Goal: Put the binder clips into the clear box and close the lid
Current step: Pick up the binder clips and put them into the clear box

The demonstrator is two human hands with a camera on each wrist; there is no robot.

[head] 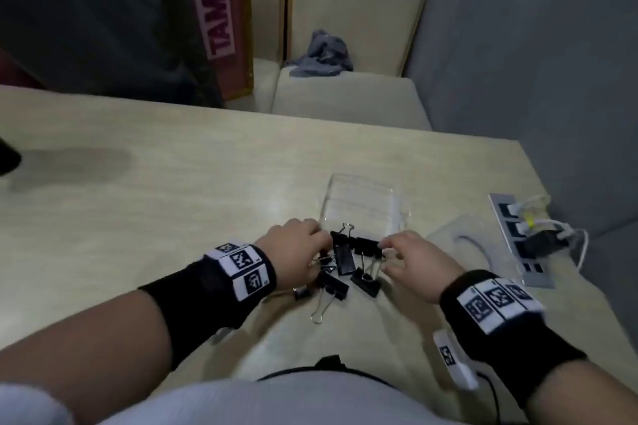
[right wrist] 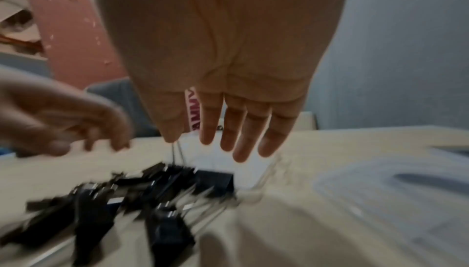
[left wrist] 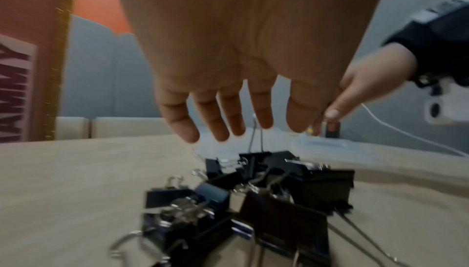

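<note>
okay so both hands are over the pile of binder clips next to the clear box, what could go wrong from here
1. The binder clips lie tangled, wire handles crossed, so lifting one may drag others along and drop them on the table.
2. The clear box looks light and sits right behind the pile; the left hand or right hand could knock it away.
3. The lid lies near the cables of the power strip, which a reach for it might snag.

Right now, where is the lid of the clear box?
In the head view the lid lies flat on the table, right of the clear box, between it and the power strip.
</note>
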